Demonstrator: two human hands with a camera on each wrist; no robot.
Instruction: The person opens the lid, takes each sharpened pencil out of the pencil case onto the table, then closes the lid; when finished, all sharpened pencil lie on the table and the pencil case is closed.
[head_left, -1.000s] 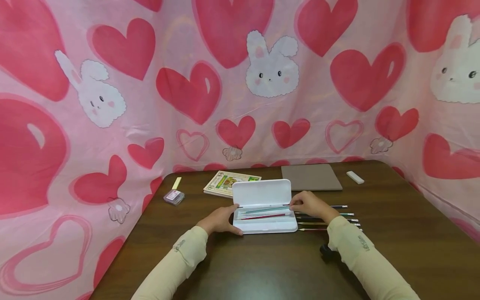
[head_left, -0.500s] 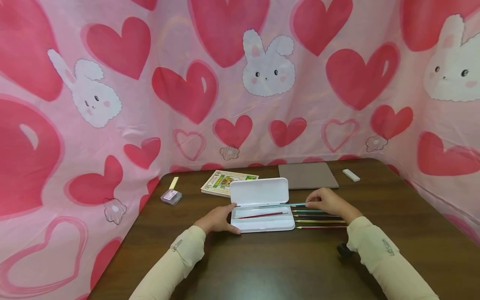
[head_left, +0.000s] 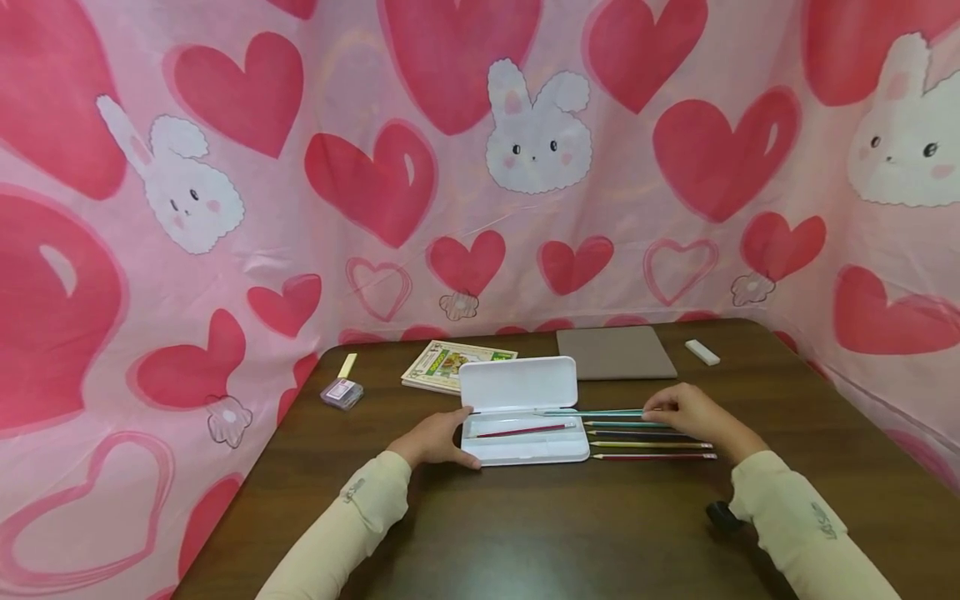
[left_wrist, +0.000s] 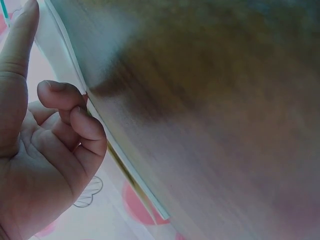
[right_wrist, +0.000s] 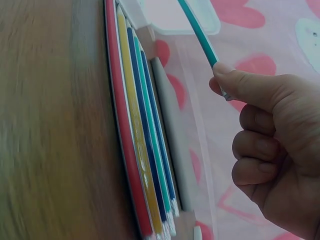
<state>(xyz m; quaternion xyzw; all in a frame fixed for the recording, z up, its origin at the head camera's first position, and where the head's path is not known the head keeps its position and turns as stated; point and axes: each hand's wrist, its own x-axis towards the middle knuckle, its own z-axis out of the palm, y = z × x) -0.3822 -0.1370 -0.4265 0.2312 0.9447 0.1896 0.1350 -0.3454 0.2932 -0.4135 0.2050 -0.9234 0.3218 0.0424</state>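
An open white pencil case (head_left: 517, 453) lies mid-table, its lid raised at the back. My left hand (head_left: 437, 440) holds its left end, thumb at the front corner and a finger near the hinge. Inside lies a red pencil (head_left: 521, 430). Between thumb and index finger, my right hand (head_left: 690, 408) pinches a teal pencil (right_wrist: 199, 31) near its eraser end. That pencil's tip still overlaps the case. Below it, a row of pencils lies right of the case, among them a red pencil (right_wrist: 122, 120), a yellow pencil (right_wrist: 135, 115) and a navy pencil (right_wrist: 142, 110).
Behind the case are books (head_left: 450, 364) and a flat grey-brown board (head_left: 617, 353). A white block (head_left: 702, 352) lies at the back right. A small clear box (head_left: 342, 393) and a yellow strip (head_left: 347, 365) sit at the left edge.
My right hand has moved right from the case, drawing the teal pencil partly out over its right edge. My left hand keeps its place on the case.
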